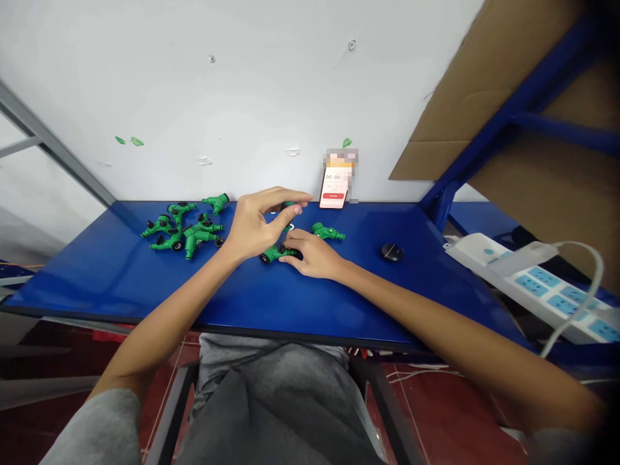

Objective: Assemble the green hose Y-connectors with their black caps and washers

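My right hand (314, 254) is closed on one end of a green Y-shaped hose connector (272, 254) with black parts, low over the blue table. My left hand (259, 219) is raised just above and to the left of it, thumb and fingers stretched out with a gap between the tips. Behind the left fingers a bit of green shows, mostly hidden, with small white pieces close by. Another green hose connector (327, 231) lies just beyond my right hand. Further left rests a loose group of several green connectors (194, 236) with black fittings.
A phone (334, 187) showing a timer leans against the white wall at the table's back. A small black round object (391, 252) lies on the right of the blue table (232, 300). Beyond it are a white power strip (547, 287) with a cable and a blue frame.
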### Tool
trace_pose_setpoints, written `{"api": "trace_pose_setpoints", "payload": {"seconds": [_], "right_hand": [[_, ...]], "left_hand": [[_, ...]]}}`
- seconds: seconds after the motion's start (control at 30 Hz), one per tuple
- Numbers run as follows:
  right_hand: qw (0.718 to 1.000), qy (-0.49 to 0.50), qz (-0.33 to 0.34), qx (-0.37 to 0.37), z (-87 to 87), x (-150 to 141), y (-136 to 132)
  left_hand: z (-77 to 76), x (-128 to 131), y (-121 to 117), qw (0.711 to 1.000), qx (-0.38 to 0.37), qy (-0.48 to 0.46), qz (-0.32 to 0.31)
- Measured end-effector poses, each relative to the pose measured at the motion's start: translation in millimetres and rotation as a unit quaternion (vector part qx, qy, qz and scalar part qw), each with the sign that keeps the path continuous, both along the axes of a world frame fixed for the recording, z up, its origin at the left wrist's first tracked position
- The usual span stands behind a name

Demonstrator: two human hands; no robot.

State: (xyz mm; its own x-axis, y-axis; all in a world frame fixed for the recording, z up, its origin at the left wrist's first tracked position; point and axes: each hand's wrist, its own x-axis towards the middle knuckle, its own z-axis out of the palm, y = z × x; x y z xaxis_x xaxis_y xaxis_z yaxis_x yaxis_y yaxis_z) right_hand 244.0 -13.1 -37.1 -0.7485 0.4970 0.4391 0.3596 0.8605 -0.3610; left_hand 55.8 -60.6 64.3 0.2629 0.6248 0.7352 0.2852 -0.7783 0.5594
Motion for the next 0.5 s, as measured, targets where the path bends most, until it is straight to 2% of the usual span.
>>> {"api": "trace_pose_setpoints", "payload": {"seconds": [0.1, 0.33, 0.5], "right_hand": [[1.000, 0.004, -0.002, 0.001, -2.4, 0.1, 1.2], [1.000, 0.007, 0.001, 0.003, -4.0, 0.3, 1.7], [1.000, 0.000, -0.006, 0.003, -0.3, -0.5, 0.0]], "left_hand": [[-0.5, -2.8, 1.6, 1.000, -0.018, 0.007, -0.008], [-1.8, -5.0, 5.4, 0.999, 0.043, 0.020, 0.024], [-0.4, -5.3, -0.1, 1.000, -0.003, 0.017, -0.004]]}}
